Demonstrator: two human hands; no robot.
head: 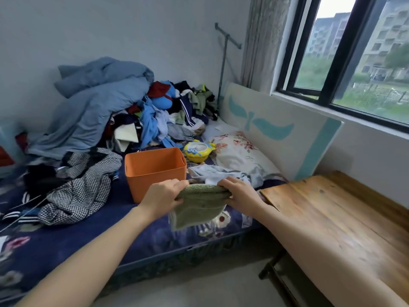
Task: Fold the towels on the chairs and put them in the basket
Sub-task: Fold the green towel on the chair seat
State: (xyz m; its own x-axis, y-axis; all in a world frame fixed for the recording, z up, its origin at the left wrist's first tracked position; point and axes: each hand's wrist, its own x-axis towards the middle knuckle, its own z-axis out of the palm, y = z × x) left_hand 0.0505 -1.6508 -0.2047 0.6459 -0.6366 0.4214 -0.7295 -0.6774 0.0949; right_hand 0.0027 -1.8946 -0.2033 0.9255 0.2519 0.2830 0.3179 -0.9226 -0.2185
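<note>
1. the left hand point(164, 193) and right hand point(238, 192) each pinch an upper end of a green towel point(199, 206), fingers curled over its folded top edge; the towel hangs in the air between them, above the near edge of the bed point(93, 235).
2. to the right stands a wooden bench point(336, 218).
3. just behind the towel an orange basket point(155, 168) sits on the bed, a checked garment point(81, 187) to its left.
4. further back lie a floral pillow point(239, 154), a yellow toy fan point(197, 151), and a heap of clothes point(168, 114) beside a blue quilt point(95, 107).
</note>
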